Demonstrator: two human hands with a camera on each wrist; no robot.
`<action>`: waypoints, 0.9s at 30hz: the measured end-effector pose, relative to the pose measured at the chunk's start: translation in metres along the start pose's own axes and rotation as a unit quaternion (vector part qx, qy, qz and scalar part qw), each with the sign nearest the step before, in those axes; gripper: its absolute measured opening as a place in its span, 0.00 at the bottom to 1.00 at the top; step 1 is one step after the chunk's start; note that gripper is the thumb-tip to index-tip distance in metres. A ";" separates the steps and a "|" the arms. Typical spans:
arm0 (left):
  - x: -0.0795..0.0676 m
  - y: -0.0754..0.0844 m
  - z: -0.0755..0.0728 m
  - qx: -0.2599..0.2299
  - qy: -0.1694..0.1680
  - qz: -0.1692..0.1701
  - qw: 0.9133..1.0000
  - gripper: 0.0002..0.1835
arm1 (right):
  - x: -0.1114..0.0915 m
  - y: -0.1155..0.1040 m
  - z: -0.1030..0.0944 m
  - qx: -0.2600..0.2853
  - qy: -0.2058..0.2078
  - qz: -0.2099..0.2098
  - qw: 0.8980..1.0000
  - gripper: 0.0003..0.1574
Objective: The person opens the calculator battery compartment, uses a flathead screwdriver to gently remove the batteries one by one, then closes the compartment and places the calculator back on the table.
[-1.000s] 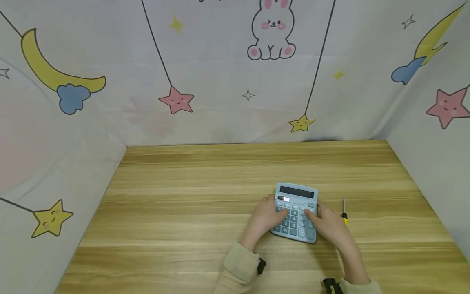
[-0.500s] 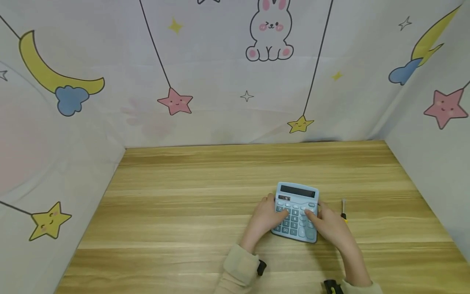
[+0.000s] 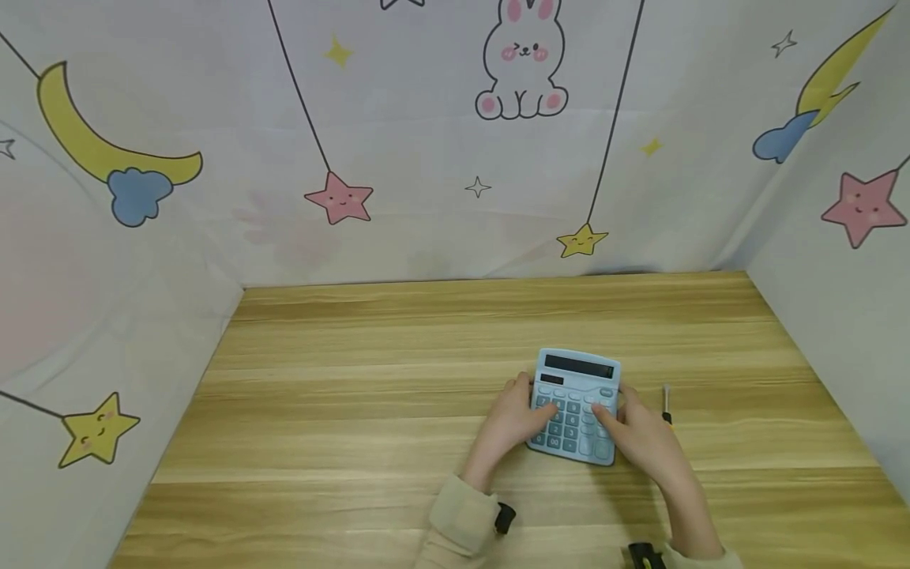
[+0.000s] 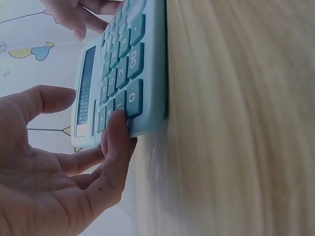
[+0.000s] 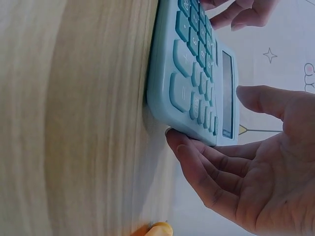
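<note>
Both hands hold a light blue desk calculator with a dark screen at its far end. My left hand grips its left side, with the thumb over the number keys. At the right side my right hand grips the other edge, its thumb over the upper right keys. Seen from the left wrist, the far end of the calculator tilts up and its near edge is close over the wood. In the right wrist view the fingertips sit at the side and underside.
A screwdriver with a metal shaft lies just right of the right hand, which hides most of its black and yellow handle. The wooden table is bordered by white cloth walls printed with stars, moons and a rabbit.
The calculator has shifted slightly away and to the right, held between both hands. My hands have moved very little with it. The screwdriver stays in place.
</note>
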State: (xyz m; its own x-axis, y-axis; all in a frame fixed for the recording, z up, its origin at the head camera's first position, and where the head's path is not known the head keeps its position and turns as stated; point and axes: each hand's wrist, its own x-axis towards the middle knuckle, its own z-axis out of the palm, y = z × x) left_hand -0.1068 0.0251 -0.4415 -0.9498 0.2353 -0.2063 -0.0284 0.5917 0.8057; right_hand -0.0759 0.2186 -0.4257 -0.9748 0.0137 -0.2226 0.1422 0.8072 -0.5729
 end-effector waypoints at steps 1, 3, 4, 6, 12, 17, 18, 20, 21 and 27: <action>0.000 0.000 0.000 -0.002 0.000 0.002 1.000 0.27 | 0.000 0.000 0.000 0.003 0.000 0.001 1.000 0.46; -0.001 0.000 -0.001 -0.008 -0.001 0.006 1.000 0.28 | -0.001 -0.001 -0.002 0.010 0.000 0.002 1.000 0.46; -0.001 0.000 -0.002 -0.010 0.000 0.008 1.000 0.28 | -0.002 -0.001 -0.002 0.012 0.000 0.002 1.000 0.46; -0.002 0.001 -0.003 -0.012 0.001 0.012 1.000 0.29 | -0.002 -0.001 -0.003 0.016 0.001 0.000 1.000 0.47; -0.003 0.004 -0.005 -0.019 0.003 0.019 1.000 0.30 | -0.004 -0.002 -0.006 0.024 0.007 -0.013 1.000 0.48; -0.002 0.005 -0.006 -0.040 0.001 0.020 0.999 0.31 | -0.005 -0.003 -0.009 0.030 0.004 -0.011 0.999 0.49; -0.002 0.006 -0.006 -0.045 0.001 0.021 0.999 0.31 | -0.005 -0.003 -0.010 0.032 0.003 -0.012 0.999 0.49; -0.002 0.006 -0.006 -0.051 0.002 0.024 0.998 0.31 | -0.005 -0.003 -0.010 0.034 0.002 -0.012 0.999 0.49; -0.003 0.006 -0.006 -0.054 0.002 0.026 0.998 0.31 | -0.006 -0.003 -0.011 0.037 0.001 -0.012 0.999 0.49; -0.003 0.004 -0.007 -0.065 0.001 0.027 0.998 0.34 | -0.007 -0.004 -0.011 0.054 0.005 -0.012 0.998 0.48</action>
State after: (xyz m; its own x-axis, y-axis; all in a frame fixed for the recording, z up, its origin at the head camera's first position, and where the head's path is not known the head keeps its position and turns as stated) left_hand -0.1056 0.0215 -0.4340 -0.9518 0.2619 -0.1594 -0.0173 0.4731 0.8808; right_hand -0.0714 0.2220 -0.4129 -0.9797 0.0010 -0.2006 0.1358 0.7394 -0.6594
